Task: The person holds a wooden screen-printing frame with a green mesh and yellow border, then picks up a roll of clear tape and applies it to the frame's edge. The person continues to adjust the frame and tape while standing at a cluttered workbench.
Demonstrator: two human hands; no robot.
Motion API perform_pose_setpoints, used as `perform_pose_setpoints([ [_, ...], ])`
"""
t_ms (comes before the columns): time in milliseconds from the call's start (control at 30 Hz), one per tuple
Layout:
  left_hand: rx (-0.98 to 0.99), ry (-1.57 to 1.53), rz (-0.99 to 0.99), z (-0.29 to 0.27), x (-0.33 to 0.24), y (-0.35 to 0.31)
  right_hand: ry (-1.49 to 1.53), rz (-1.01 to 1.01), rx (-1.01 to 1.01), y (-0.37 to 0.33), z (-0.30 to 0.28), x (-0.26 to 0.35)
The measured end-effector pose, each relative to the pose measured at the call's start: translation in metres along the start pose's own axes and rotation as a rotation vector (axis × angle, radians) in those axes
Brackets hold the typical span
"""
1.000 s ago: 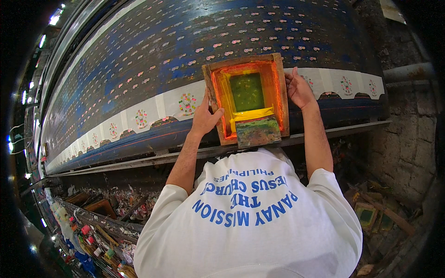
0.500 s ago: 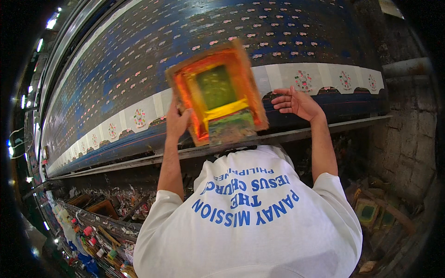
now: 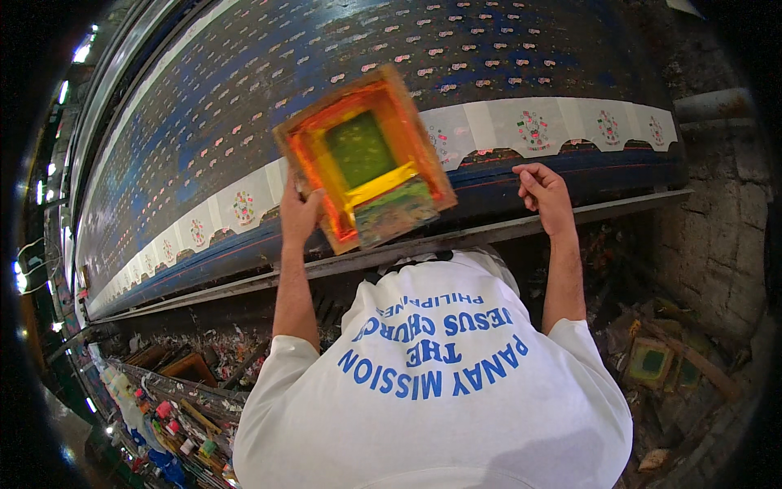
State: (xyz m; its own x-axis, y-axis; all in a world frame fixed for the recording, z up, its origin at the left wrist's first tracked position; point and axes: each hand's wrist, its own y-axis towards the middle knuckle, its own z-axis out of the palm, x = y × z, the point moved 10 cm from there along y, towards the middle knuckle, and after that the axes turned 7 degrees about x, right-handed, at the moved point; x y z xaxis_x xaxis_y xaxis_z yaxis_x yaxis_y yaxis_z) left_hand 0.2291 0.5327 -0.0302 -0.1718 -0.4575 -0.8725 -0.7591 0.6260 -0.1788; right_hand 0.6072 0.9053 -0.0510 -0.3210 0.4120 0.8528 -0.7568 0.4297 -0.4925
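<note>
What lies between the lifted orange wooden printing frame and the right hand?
In the head view, only the white scalloped border of the blue patterned cloth lies between the frame and right hand.

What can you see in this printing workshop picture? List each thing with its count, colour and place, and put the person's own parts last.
Printing screen frame: one, wooden, stained orange and yellow with a green mesh centre, lifted and tilted above the cloth.
Squeegee: one, paint-smeared, lying in the frame's lower end.
Long cloth: one, dark blue with rows of small pale motifs, stretched across the table.
Cloth border: one, white with round flower motifs, along the near edge.
Table rail: one, grey, below the cloth.
Spare frames: count unclear, green centres, on the floor at right.
Paint bottles: several, mixed colours, lower left.
Shirt: one, white with blue print.
Left hand: grips the frame's lower left edge.
Right hand: loosely curled at the cloth's near edge, holding nothing.
</note>
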Motion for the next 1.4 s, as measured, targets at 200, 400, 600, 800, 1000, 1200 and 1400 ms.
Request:
perform_pose_setpoints([
  [200, 0.031, 0.216, 0.311, 0.089, -0.043, 0.015, -0.831, -0.582, 0.067, -0.049, 0.118, 0.084],
  [400, 0.245, 0.094, 0.022, 0.125, -0.044, 0.028, -1.267, -0.586, 0.323, -0.058, 0.189, 0.05],
  [600, 0.234, 0.085, 0.092, 0.127, -0.035, 0.032, -1.468, -0.443, 0.268, -0.038, 0.188, 0.042],
  [800, 0.183, 0.207, 0.185, 0.128, -0.036, 0.034, -1.583, -0.462, 0.144, -0.026, 0.186, 0.06],
  [1000, 0.202, 0.207, 0.152, 0.126, -0.037, 0.034, -1.479, -0.5, 0.066, -0.022, 0.181, 0.078],
  [1200, 0.204, 0.239, 0.171, 0.126, -0.041, 0.032, -1.468, -0.702, -0.036, -0.031, 0.181, 0.071],
  [1400, 0.231, 0.205, 0.11, 0.123, -0.042, 0.027, -1.406, -0.526, 0.156, -0.01, 0.181, 0.086],
])
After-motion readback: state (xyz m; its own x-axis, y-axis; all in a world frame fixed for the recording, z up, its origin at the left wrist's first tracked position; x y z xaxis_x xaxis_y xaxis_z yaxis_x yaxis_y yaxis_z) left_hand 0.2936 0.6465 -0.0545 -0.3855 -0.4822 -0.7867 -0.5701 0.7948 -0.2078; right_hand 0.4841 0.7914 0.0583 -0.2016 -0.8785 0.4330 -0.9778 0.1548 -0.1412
